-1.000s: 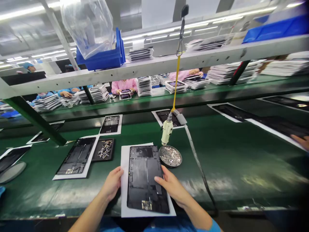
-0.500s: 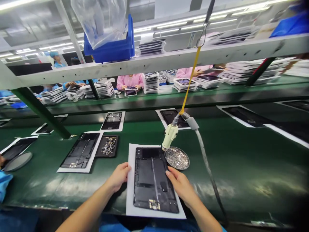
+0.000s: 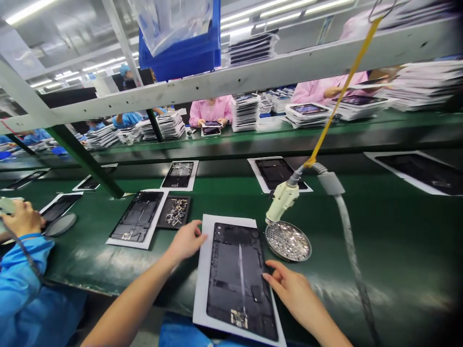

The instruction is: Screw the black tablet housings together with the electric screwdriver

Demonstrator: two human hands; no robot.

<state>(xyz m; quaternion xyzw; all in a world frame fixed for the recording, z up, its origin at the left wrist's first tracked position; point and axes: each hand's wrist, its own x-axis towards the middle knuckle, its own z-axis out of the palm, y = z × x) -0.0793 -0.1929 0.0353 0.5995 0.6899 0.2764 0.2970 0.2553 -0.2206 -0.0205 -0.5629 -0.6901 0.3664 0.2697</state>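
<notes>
A black tablet back housing (image 3: 240, 274), with a pale strip down its middle, lies on a white sheet (image 3: 207, 270) that overhangs the table's front edge. At the sheet's upper left edge is my left hand (image 3: 186, 239), thumb and forefinger closed on the rim. My right hand (image 3: 289, 284) grips the housing's right side, its thumb on the edge and the other fingers partly hidden. Just beyond that hand sits a round dish of small shiny metal parts (image 3: 288, 242). Over the dish, a pale green electric screwdriver (image 3: 282, 200) hangs from a yellow strap (image 3: 336, 106).
Left of me lie another housing on its sheet (image 3: 139, 217) and a black tray of small parts (image 3: 173, 212). A co-worker's blue sleeve (image 3: 25, 274) is at far left. More housings (image 3: 179, 174) line the back; a grey cable (image 3: 352, 246) runs down the right. A shelf beam (image 3: 231, 77) crosses above.
The view has swung, so most things appear shifted, and the co-worker's arm at left has come into view. My hands stay at the sides of the housing and sheet; the left grip looks looser.
</notes>
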